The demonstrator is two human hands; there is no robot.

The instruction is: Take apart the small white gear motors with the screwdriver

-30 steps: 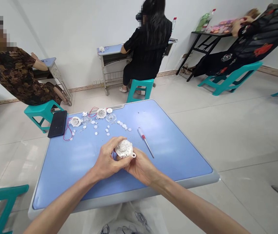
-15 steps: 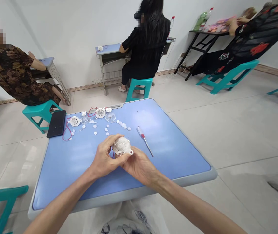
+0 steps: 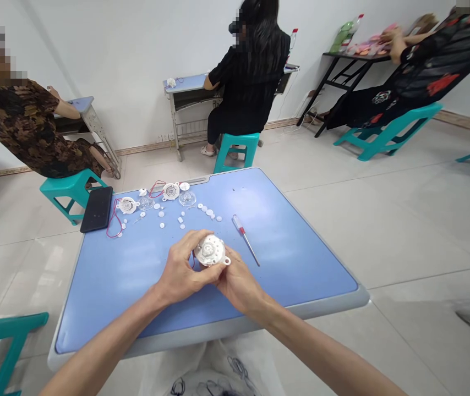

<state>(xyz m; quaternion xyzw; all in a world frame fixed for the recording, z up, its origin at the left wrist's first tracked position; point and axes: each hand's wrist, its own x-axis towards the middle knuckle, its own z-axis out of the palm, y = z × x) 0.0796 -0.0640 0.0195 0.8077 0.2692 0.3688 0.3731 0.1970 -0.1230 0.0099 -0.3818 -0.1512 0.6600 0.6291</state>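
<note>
A round white plastic housing with a small eyelet lug on its right side is held above the blue table top. My left hand grips it from the left and over the top, and my right hand supports it from below and the right. A short piece of red wire shows beside my left fingers. A red-handled screwdriver lies just beyond my right hand, not touching it.
At the table's far side lie two similar white housings with red wires, clear plastic domes, and several small white discs. A black phone lies at the left edge. Co-workers sit at other tables behind, with teal stools about.
The housing has turned slightly in my hands, its face now tipped more toward me and its lug further right. The view has shifted a little.
</note>
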